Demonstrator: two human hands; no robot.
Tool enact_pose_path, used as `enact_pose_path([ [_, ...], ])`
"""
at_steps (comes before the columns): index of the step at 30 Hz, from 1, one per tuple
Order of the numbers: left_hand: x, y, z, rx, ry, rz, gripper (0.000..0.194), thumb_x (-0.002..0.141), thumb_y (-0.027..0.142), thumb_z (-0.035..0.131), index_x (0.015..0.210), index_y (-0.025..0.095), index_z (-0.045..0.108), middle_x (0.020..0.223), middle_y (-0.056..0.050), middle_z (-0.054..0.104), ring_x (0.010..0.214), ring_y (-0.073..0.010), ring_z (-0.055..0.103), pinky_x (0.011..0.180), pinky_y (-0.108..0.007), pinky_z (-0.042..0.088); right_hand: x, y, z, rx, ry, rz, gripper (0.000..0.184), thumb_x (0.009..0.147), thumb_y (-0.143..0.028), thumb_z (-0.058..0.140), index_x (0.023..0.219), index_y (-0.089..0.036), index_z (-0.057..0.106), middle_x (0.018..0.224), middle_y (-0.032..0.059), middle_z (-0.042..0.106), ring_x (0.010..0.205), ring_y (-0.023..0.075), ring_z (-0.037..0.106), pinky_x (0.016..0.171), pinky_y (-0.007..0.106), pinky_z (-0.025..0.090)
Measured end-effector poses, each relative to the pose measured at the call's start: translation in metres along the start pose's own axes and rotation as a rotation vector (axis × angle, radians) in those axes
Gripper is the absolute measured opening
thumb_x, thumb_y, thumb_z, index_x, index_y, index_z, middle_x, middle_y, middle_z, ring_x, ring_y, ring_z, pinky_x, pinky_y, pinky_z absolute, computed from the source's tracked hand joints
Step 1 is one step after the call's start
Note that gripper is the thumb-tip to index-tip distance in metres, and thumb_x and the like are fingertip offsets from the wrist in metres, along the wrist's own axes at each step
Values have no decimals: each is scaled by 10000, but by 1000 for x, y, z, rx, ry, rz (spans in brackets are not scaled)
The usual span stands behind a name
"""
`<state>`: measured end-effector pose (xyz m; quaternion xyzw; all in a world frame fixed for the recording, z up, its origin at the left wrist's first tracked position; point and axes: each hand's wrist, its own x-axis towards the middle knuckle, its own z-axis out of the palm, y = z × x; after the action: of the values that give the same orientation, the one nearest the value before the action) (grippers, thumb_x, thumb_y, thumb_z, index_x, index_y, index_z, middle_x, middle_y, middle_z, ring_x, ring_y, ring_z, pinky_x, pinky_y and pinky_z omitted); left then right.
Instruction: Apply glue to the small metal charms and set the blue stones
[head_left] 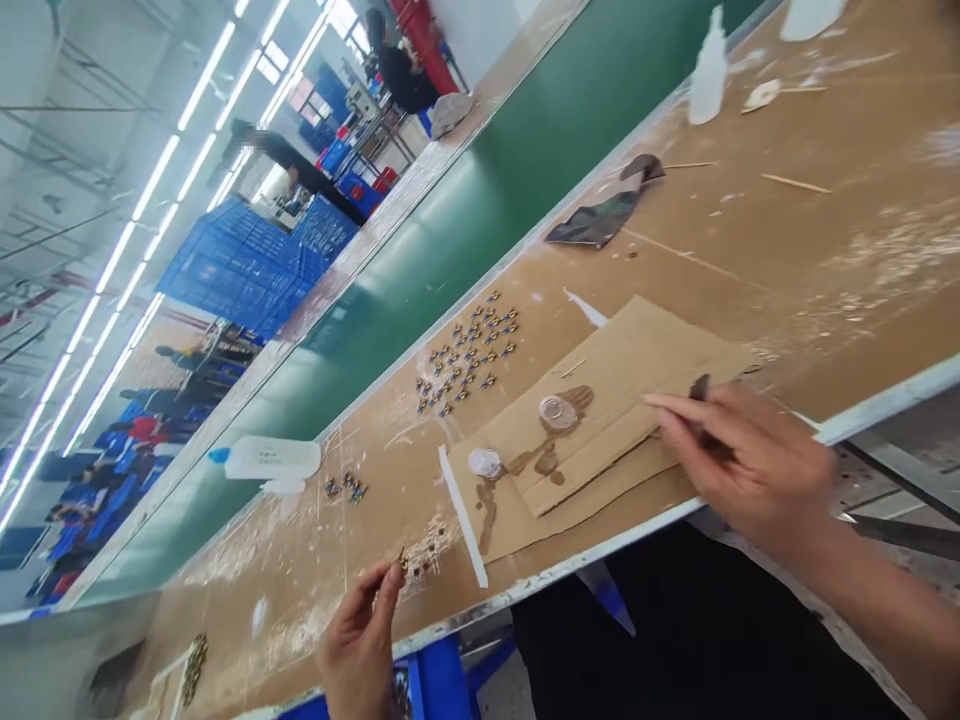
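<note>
My left hand is closed in a pinch on a small brass-coloured metal part, just above the table near its front edge. My right hand is closed over the right end of a cardboard sheet, thumb and forefinger pressed together. A dark scrap, seemingly cloth, shows between its fingers; whether the fingertips also pinch something thin cannot be made out. On the cardboard sit a round blob of greyish paste and a whiter one, with brown wet stains around them.
Many small blue-and-gold parts stand in a group, with several more to the left. A white bottle with a blue cap lies nearby. Farther back are a camouflage cloth, a squeeze bottle and a wooden stick.
</note>
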<state>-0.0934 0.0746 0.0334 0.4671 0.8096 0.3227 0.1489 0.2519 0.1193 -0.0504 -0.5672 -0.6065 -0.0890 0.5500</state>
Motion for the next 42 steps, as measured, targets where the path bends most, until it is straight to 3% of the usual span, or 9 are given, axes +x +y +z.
enact_pose_path([
  [4, -5, -43, -5, -18, 42, -23, 412, 606, 533, 754, 816, 179, 738, 841, -45, 753, 884, -245, 692, 873, -358, 526, -1, -4, 0, -105, -16, -11, 158, 819, -151, 640, 975, -172, 659, 670, -18, 567, 574, 36, 490, 555, 176, 395],
  [8, -3, -61, -4, -7, 29, -4, 377, 653, 526, 720, 814, 187, 736, 832, -40, 751, 855, -231, 692, 862, -347, 523, 0, -13, 0, -157, -73, 17, 124, 837, -188, 626, 951, -164, 667, 623, -21, 541, 555, 46, 472, 523, 190, 376],
  [13, 5, -63, -5, 27, -49, 60, 309, 672, 487, 706, 781, 199, 733, 807, -40, 746, 836, -230, 690, 860, -355, 518, -3, -19, 4, -149, -105, -31, 112, 840, -210, 619, 913, -144, 673, 606, -8, 519, 538, 57, 451, 483, 202, 343],
  [17, 6, -64, -3, 46, -44, 93, 265, 689, 466, 692, 771, 218, 737, 790, -26, 746, 933, -244, 681, 936, -378, 481, -7, -15, 6, -170, -145, -16, 166, 844, -234, 608, 961, -139, 678, 608, -1, 502, 543, 71, 440, 475, 216, 328],
  [24, 7, -61, -5, 127, -93, 83, 235, 723, 447, 664, 785, 230, 730, 827, -20, 749, 1000, -258, 664, 975, -395, 454, -10, -12, 5, -195, -162, -16, 173, 845, -207, 598, 961, -109, 682, 598, 3, 478, 557, 75, 410, 502, 230, 319],
  [30, 10, -61, -5, 138, -92, 128, 217, 713, 441, 675, 764, 237, 726, 799, -7, 742, 923, -235, 684, 906, -352, 498, -10, -11, 6, -192, -164, -34, 178, 824, -185, 605, 939, -77, 688, 578, -4, 446, 559, 85, 402, 496, 239, 318],
  [42, 13, -66, -5, 144, -130, 176, 186, 729, 409, 677, 787, 239, 725, 807, 0, 735, 877, -213, 685, 946, -377, 475, -12, -11, 6, -190, -168, -19, 175, 820, -190, 607, 934, -88, 691, 575, -12, 422, 540, 78, 371, 496, 241, 297],
])
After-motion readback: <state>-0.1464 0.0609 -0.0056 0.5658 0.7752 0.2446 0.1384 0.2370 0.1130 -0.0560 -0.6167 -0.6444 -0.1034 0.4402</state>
